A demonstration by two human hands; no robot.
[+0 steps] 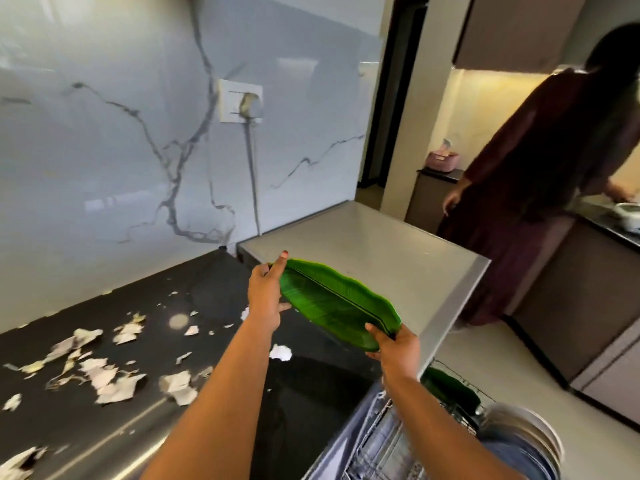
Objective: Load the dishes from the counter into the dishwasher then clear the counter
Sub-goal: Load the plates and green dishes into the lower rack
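Holding a green leaf-shaped plate point(332, 303) in the air with both hands, the person has it tilted over the place where the dark surface point(214, 393) meets a lighter grey top point(381, 251). The left hand point(265, 294) grips the far end of the plate; its fingers are curled round the edge, and one finger with a painted nail points up along the rim. The right hand point(394, 351) pinches the near end, thumb on the upper side and the other fingers under it. The plate seems lifted off both the surface and the grey top.

On the dark surface, left of the arms, many torn paper scraps point(107, 375) lie scattered. Low on the right, the dishwasher rack point(381, 445) is pulled out; a second green plate point(450, 388) stands in it, with some white plates point(526, 427) just beside it, blurred. On the marble wall point(104, 133) there is a wall socket point(240, 102) with a cable hanging down. Another person point(554, 168) stands well apart at the right, at a different counter
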